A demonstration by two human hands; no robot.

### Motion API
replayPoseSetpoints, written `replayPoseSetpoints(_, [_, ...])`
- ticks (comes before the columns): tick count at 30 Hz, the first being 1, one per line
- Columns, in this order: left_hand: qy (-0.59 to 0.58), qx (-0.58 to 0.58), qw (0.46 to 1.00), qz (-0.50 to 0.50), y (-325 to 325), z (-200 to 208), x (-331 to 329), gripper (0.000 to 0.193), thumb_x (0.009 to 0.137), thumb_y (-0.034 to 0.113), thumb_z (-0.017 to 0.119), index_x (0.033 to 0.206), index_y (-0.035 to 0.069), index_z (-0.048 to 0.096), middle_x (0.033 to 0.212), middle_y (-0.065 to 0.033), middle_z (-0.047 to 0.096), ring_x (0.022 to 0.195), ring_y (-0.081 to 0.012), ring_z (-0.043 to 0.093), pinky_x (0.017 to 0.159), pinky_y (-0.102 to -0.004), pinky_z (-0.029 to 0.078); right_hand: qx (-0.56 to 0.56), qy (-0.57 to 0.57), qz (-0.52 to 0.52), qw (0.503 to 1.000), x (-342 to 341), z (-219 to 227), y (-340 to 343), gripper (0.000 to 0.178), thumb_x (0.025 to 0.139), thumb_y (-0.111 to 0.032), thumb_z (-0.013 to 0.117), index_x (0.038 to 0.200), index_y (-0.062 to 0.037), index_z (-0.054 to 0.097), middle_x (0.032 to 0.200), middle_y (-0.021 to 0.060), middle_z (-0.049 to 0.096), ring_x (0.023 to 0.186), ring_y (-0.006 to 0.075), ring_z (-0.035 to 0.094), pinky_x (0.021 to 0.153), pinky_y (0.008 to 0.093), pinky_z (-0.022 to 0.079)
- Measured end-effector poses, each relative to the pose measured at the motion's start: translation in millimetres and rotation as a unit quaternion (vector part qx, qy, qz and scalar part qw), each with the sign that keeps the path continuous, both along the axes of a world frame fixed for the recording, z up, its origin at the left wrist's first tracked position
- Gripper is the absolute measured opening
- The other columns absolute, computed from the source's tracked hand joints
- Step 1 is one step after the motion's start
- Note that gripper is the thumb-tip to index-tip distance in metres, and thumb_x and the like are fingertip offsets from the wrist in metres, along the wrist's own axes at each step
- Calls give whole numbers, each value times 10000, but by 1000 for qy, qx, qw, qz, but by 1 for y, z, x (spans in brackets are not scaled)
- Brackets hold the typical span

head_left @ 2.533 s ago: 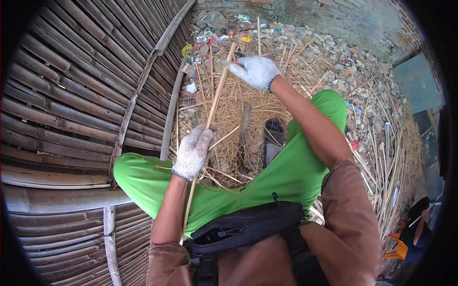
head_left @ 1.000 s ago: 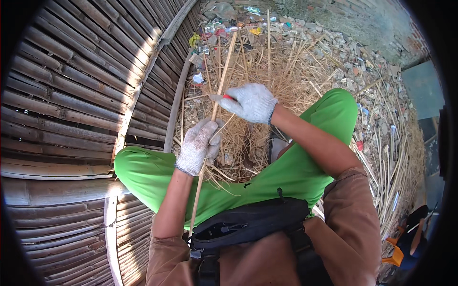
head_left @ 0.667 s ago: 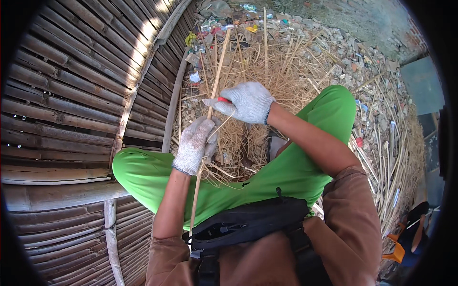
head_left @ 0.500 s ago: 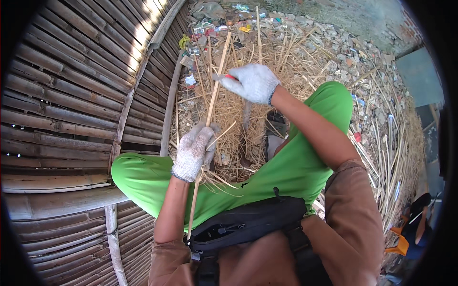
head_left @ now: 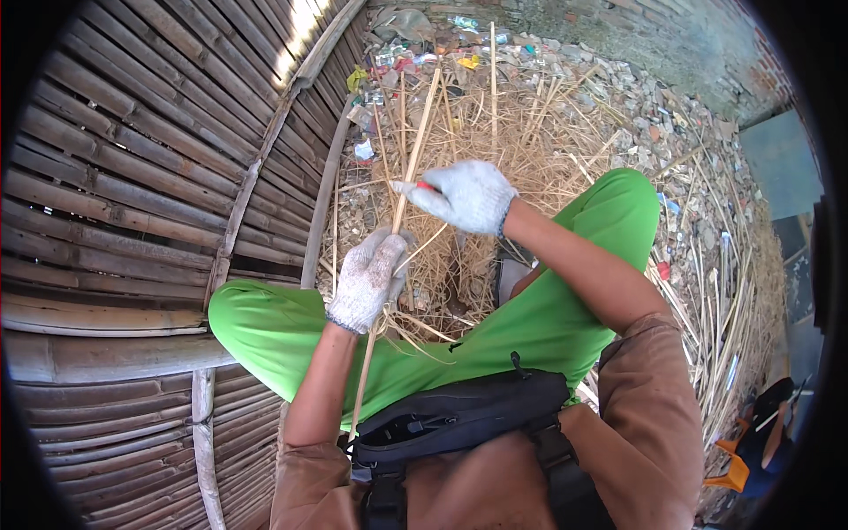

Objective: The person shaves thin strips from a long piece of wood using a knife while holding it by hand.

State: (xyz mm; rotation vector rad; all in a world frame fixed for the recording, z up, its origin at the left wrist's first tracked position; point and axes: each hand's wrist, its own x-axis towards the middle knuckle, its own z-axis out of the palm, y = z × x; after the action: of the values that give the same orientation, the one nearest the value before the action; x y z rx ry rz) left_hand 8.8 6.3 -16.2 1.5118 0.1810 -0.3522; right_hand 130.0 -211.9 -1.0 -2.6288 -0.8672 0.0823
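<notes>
A long thin bamboo strip (head_left: 413, 146) runs from my lap up toward the rubble at the top. My left hand (head_left: 369, 278), in a white knit glove, is closed around the strip low down, above my green trouser leg (head_left: 274, 327). My right hand (head_left: 466, 193), also gloved, presses a small tool with a red handle (head_left: 426, 186) against the strip higher up. The tool's blade is hidden behind the glove.
A woven bamboo panel (head_left: 132, 159) fills the left side. Bamboo shavings and slivers (head_left: 495, 124) cover the ground ahead, with stones and litter (head_left: 671, 115) beyond. More loose strips (head_left: 715, 336) lie at the right. A black waist bag (head_left: 459, 415) sits on my lap.
My right hand slid down the strip toward my left hand, went back up, and now sits lower again. My left hand kept its grip.
</notes>
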Motion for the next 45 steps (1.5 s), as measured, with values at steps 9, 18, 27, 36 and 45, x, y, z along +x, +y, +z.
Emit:
replayPoseSetpoints(9, [-51, 62, 997, 4, 3, -3, 1, 348, 1124, 307, 608, 1296, 16, 693, 774, 50, 561, 607, -47, 479, 523, -246, 390, 5, -33, 14, 999, 1, 2, 4, 603, 1058, -662, 490, 980, -131, 765, 897, 190, 779, 851, 420, 764, 762, 571, 600])
replayPoseSetpoints(18, [-35, 28, 999, -24, 0, 2, -13, 335, 1135, 284, 587, 1313, 14, 677, 761, 58, 549, 572, -33, 457, 498, -233, 366, 5, -53, -129, 990, 86, 27, -58, 783, 1057, -772, 353, 993, -113, 772, 965, 219, 786, 932, 434, 757, 854, 558, 598])
replayPoseSetpoints(27, [-20, 2, 1000, -9, 2, 4, -4, 355, 1103, 200, 588, 1388, -3, 646, 759, 22, 601, 575, -48, 498, 503, -230, 391, 5, -20, -92, 996, 42, 10, -24, 760, 1074, -740, 361, 971, -98, 755, 934, 222, 773, 892, 439, 754, 831, 560, 597])
replayPoseSetpoints(36, [-64, 51, 997, -5, 9, -12, 0, 364, 1118, 224, 592, 1405, 3, 630, 807, 24, 625, 599, -45, 518, 523, -228, 411, 11, 9, 43, 999, -8, -6, 13, 590, 1067, -648, 480, 1018, -137, 770, 891, 222, 761, 862, 437, 754, 776, 570, 598])
replayPoseSetpoints(45, [-126, 168, 978, -14, 6, 1, -1, 346, 1123, 239, 591, 1366, 9, 678, 772, 33, 611, 632, -46, 528, 558, -242, 450, -19, -52, 49, 997, 4, 2, 2, 548, 1051, -645, 519, 939, -168, 764, 814, 173, 747, 733, 407, 748, 697, 572, 599])
